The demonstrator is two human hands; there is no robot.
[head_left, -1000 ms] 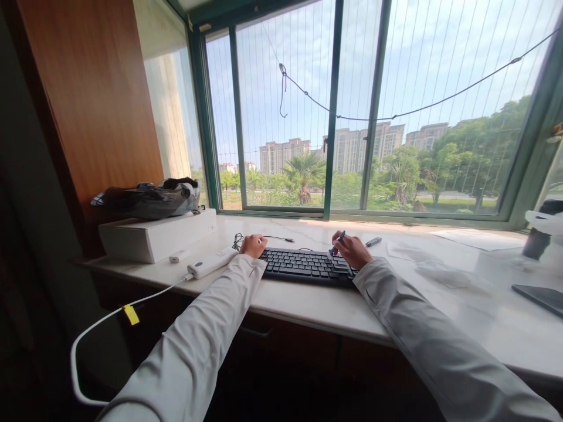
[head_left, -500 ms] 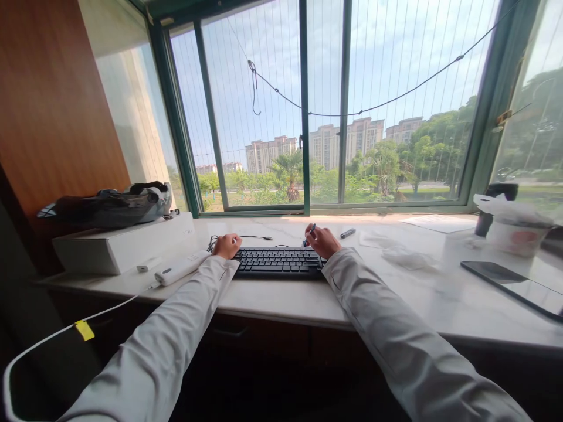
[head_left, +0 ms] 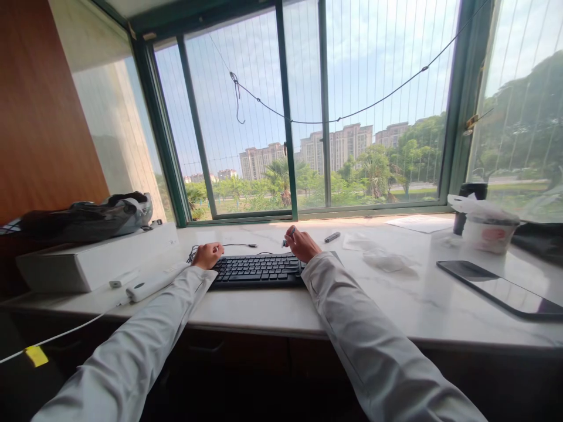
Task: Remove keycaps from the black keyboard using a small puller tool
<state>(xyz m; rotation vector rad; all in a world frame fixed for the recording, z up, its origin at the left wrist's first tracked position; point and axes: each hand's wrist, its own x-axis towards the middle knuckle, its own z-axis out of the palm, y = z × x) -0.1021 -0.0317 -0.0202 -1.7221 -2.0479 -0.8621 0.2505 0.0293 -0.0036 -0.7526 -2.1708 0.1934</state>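
A black keyboard (head_left: pixel 259 271) lies flat on the white marble-look counter, between my two hands. Beside its far left corner is my left hand (head_left: pixel 207 256), its fingers curled in; whatever they may hold is hidden. Over the far right end of the keyboard, my right hand (head_left: pixel 302 244) pinches a small, dark, pen-like tool (head_left: pixel 288 234), too small to identify exactly. Just behind the keyboard a thin black cable (head_left: pixel 241 245) ends in a plug. A short grey stick-like item (head_left: pixel 332 237) lies to the right of my right hand.
On the left, a white box (head_left: pixel 94 258) bears a dark plastic bag (head_left: pixel 88 217); a white power strip (head_left: pixel 153 282) lies before it. To the right are clear plastic wrapping (head_left: pixel 387 259), a tablet (head_left: pixel 497 287), a bagged tub (head_left: pixel 490 231) and a black cup (head_left: pixel 471 193). Windows stand behind.
The camera has turned slightly right, so the whole scene sits further left. Both hands stay beside the keyboard, and the right still pinches the pen-like tool.
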